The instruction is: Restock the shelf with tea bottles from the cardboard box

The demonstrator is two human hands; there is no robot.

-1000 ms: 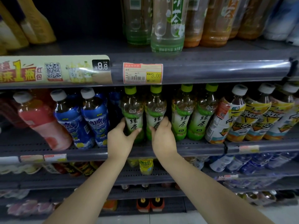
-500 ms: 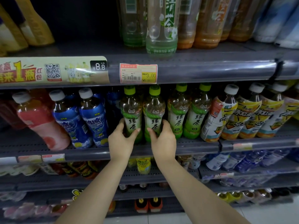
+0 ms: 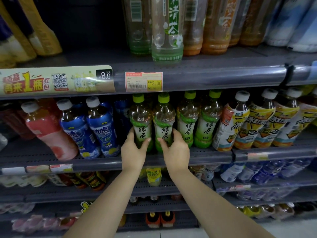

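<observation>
Tea bottles fill the middle shelf [image 3: 197, 154], a grey tier running from nine to three o'clock across my view, with a yellow promotional strip [image 3: 56, 81] and a price tag [image 3: 143, 81] on the rail above it. From largest to smallest along that tier: a pink-labelled bottle [image 3: 49, 133] at nine o'clock, two blue-labelled bottles [image 3: 89, 131] beside it, then four green-capped green tea bottles at centre, then yellow-labelled bottles [image 3: 257, 124] toward three o'clock. My left hand [image 3: 133, 152] grips the left green tea bottle [image 3: 141, 121] low on its body, thumb across the front; my right hand [image 3: 175, 150] grips the right green tea bottle [image 3: 163, 121] the same way, thumb at ten o'clock of the palm. Both bottles stand upright, touching each other, bases at the shelf's front edge. Compared with half a second ago, my hands sit closer together and lower on the bottles, and the pair now stands pressed side by side. The two further green tea bottles [image 3: 199, 117] stand untouched at two o'clock of my right hand.
</observation>
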